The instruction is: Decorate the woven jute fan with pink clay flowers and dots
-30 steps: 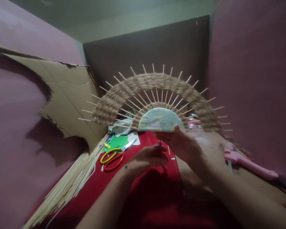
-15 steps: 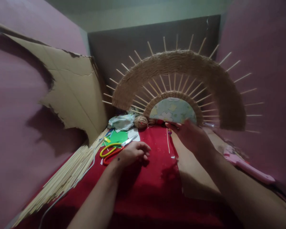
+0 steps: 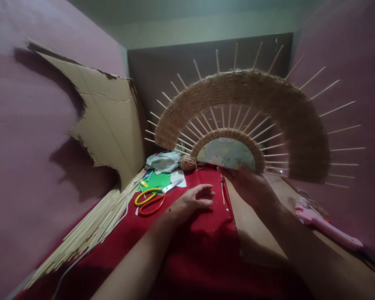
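A large half-round woven twine fan stands upright at the back, thin sticks radiating beyond its rim. Its half-round centre is covered with pale floral fabric. My right hand grips the lower edge of that centre, with some of its fingers hidden or blurred. Over the red cloth, my left hand has its fingers apart and slightly curled, holding nothing. To its left lie scissors with one yellow and one red handle. A ball of twine sits beside the fan's base.
Many loose thin sticks lie along the left edge beside a pale cord. Torn cardboard leans at the left wall. Green paper lies behind the scissors. A pink glue gun is at the right, near a brown board.
The fan has tilted and come slightly nearer in my right hand. My left hand has moved right and its fingers have spread. The view has shifted a little.
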Tool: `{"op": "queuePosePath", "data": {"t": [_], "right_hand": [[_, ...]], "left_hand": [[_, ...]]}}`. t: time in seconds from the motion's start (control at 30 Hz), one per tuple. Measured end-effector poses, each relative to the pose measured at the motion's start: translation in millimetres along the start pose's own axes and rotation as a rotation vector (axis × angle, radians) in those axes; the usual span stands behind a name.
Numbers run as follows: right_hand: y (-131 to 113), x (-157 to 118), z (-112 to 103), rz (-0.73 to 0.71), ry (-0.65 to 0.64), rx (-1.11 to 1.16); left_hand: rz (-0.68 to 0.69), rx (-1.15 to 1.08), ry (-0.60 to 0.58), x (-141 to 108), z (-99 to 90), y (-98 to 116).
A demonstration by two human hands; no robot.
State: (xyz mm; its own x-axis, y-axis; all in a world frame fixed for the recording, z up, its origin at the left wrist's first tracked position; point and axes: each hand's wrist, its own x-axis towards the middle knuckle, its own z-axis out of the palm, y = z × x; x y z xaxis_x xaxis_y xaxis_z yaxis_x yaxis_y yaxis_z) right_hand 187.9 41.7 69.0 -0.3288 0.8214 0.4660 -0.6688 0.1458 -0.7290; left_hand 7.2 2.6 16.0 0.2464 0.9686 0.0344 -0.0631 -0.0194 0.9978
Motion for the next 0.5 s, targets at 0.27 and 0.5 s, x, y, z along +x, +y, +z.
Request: {"op": "queuePosePath", "data": {"t": [0.27,0.5], "right_hand": [[6,-2,-1,0.058,-0.040,0.150],[11,-1,-8,0.145,-0.063,0.166]], "left_hand": [[-0.005,-0.002,-0.238,-10,19.2,5],[-0.177,0.051,-0.345,-26,-18.4,19]]}}
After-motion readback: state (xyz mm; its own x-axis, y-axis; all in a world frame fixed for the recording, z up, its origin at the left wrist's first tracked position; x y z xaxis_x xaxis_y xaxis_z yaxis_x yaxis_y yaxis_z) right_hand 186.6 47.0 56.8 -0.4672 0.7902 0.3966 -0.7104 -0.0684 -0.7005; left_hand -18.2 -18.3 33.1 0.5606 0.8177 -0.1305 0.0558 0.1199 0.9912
